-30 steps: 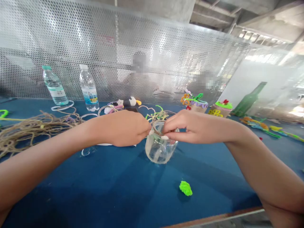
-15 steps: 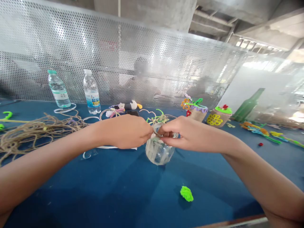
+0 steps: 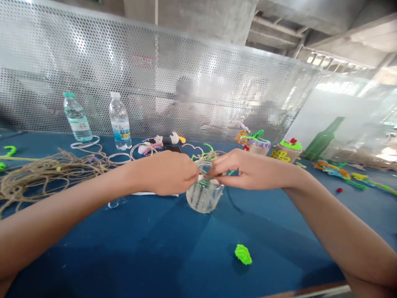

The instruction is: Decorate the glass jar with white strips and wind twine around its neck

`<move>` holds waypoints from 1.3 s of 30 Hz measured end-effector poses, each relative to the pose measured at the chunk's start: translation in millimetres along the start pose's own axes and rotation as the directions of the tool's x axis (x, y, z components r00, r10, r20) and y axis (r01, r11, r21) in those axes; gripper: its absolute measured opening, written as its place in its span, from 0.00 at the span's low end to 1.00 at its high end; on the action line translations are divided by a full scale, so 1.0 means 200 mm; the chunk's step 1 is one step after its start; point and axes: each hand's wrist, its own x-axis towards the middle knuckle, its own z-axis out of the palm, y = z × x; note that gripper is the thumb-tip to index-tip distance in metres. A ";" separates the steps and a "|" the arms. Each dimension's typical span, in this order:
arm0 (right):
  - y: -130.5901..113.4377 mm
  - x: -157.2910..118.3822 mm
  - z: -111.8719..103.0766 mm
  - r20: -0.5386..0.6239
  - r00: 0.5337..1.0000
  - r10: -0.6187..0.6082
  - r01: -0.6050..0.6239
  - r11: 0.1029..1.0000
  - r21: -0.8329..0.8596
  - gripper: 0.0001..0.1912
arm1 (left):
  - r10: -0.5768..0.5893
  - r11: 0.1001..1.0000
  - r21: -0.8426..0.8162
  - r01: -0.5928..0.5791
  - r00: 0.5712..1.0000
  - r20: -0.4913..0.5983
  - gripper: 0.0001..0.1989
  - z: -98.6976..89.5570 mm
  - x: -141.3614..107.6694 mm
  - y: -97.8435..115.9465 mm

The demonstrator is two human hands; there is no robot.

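Observation:
A clear glass jar (image 3: 204,198) with pale vertical strips on its side stands on the blue table between my hands. My left hand (image 3: 173,174) is closed at the left of its rim, fingertips pinching a thin brown strand of twine (image 3: 207,176) that runs along the neck. From the other side my right hand (image 3: 237,169) pinches the twine too, thumb against the front of the neck and fingers over the rim. Part of the strand is hidden behind the fingers.
Tangled twine (image 3: 58,174) lies left, below two water bottles (image 3: 120,128). Nearer the front is a bright green fuzzy clump (image 3: 243,254). Decorated pots (image 3: 283,152), a green glass bottle (image 3: 324,140) and coloured pipe-cleaner pieces (image 3: 333,169) sit right. A perforated metal screen (image 3: 139,82) stands behind.
The jar has shifted slightly left. My right thumb has come to the front of the neck and the right wrist has risen a little; my left hand stays nearly in place.

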 end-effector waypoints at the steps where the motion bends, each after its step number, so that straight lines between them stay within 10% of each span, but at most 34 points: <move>1: 0.01 0.01 0.01 0.004 1.000 0.020 -0.020 1.000 0.023 0.13 | -0.010 1.000 -0.019 0.010 1.000 -0.009 0.17 0.00 0.00 0.00; 23: 0.04 -0.01 -0.03 0.144 0.990 0.002 0.002 1.000 -0.026 0.11 | 0.059 0.998 -0.005 -0.059 0.998 -0.003 0.17 0.00 0.00 -0.01; 34: 0.00 0.03 0.06 -0.075 0.978 0.195 -0.200 0.977 -0.067 0.13 | -0.017 0.999 0.033 0.018 1.000 -0.002 0.17 0.01 0.01 -0.01; 39: -0.01 -0.01 0.01 0.065 0.997 0.053 -0.049 0.997 -0.067 0.09 | 0.056 0.996 -0.070 -0.055 0.998 0.011 0.16 -0.02 0.00 -0.02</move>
